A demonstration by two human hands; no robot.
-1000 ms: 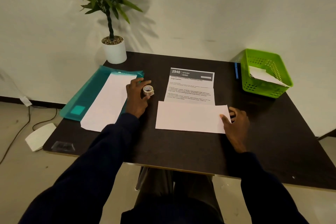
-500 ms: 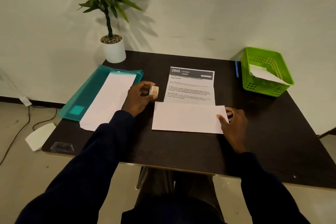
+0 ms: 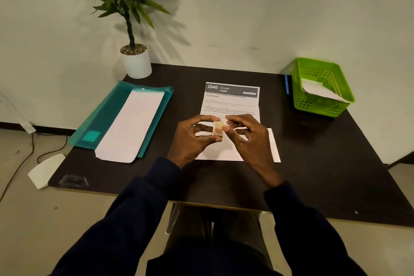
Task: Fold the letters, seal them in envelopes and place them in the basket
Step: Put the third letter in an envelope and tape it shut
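Note:
A small roll of tape (image 3: 218,131) is held upright above the table's middle. My left hand (image 3: 192,139) grips the tape roll between thumb and fingers. My right hand (image 3: 246,135) pinches at the roll's top edge with thumb and forefinger. Under both hands lies a white envelope (image 3: 274,148) with a printed letter (image 3: 231,101) sticking out past its far edge. A green basket (image 3: 300,98) at the back right holds a white envelope (image 3: 320,91).
A teal folder (image 3: 105,116) with a white envelope (image 3: 132,125) on it lies at the left. A potted plant (image 3: 135,60) stands at the back left corner. A blue pen (image 3: 286,85) lies beside the basket. The table is dark (image 3: 324,175).
My left hand lifted the tape roll from beside the folder and carried it right over the envelope. My right hand left the envelope's right edge and came to the roll.

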